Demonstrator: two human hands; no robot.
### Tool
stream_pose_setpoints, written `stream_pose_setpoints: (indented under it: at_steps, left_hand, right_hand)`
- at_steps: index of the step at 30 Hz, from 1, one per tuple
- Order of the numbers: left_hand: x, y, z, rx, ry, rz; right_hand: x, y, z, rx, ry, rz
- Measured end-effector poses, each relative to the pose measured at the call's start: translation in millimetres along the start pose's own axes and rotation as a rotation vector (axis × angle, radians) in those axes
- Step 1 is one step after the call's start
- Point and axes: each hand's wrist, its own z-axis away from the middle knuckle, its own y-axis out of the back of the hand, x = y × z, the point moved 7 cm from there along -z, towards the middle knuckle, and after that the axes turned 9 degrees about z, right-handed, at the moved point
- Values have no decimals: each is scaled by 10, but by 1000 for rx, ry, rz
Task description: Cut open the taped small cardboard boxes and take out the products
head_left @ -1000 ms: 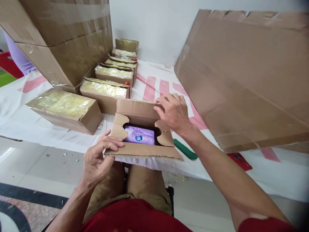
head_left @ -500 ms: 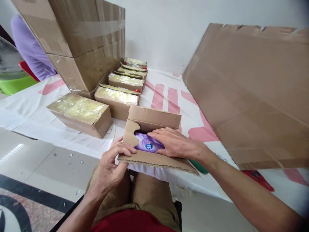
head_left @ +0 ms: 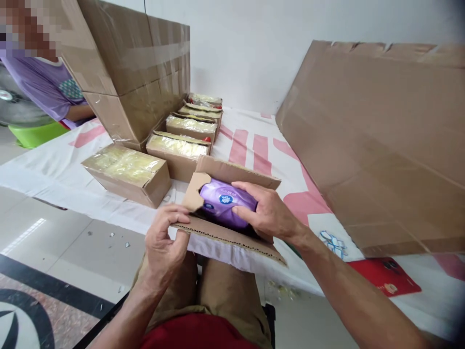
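Note:
An open cardboard box [head_left: 240, 167] sits tilted at the table's front edge, flaps spread apart. Inside it, partly raised above the rim, lies a purple plastic-wrapped pack [head_left: 230, 198] with round blue logos. My right hand [head_left: 263, 208] grips the pack's right end between thumb and fingers. At the box's near left corner, my left hand [head_left: 170, 232] pinches the front flap [head_left: 228, 238], thumb below and fingers on top. The underside of the pack is hidden in the box.
A taped small box [head_left: 125, 169] stands left; several similar boxes [head_left: 178, 145] line up behind it beside stacked cartons [head_left: 138, 63]. A large cardboard sheet [head_left: 374, 145] leans at right, near a red phone [head_left: 385, 276]. A person in a purple shirt [head_left: 47, 87] sits far left.
The purple pack has risen partly out of the box, and my right hand has gone from lying over it to gripping its right end. The box has tilted; the person at left shows more.

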Motion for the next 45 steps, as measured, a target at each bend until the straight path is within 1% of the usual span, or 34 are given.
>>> stream_pose_setpoints:
  at_steps: [1,3,5,7,9,12,14,17,22,24,27,30,34,36,38,41,43,45]
  left_hand:
    - [17,10,7,22,-21,-26]
    - [26,-7,21,12,-43,-45]
    - [-2,-40,30,-21,-29,-16]
    - [-45,-55,36,-21,-1,7]
    - [-101,-60,39,-1,45,32]
    - [-233,-82,42,21,176,88]
    - [-316,-90,36,56,239,127]
    - [-415,-119,6,98,263,184]
    - [-653,-296,-14,48,415,263]
    - [-702,-366,-25,43,436,244]
    - [-704,-483,-66,78,394,162]
    - [-682,-689,-111,107,333,128]
    - [-672,-1013,-125,66,307,174]
    - [-663,-1052,-94,48,333,207]
    - [-635,-935,-53,58,353,244]
    - [-531,-540,-18,54,341,350]
    - [-405,-261,-19,-29,316,424]
    - [-244,-39,-15,-142,299,468]
  right_hand:
    - [45,51,19,58,-27,-94]
    - [167,134,39,163,-94,-342]
    - [315,188,41,253,-170,-592]
    - [466,226,37,319,-242,-753]
    - [608,292,48,401,-276,-821]
    - [808,436,121,559,-275,-883]
    - [898,523,186,614,-257,-907]
    - [946,654,295,646,-234,-919]
    - [970,823,568,790,-375,-1052]
    - [934,867,666,815,-407,-1072]
    - [848,920,764,799,-394,-1047]
    - [744,953,792,748,-336,-958]
    - [610,923,753,690,-261,-833]
    - [543,852,723,653,-245,-841]
    - [463,751,702,604,-245,-881]
    - [287,576,673,479,-240,-879]
    - [148,437,640,361,-232,-877]
    - [-11,274,581,217,-210,-894]
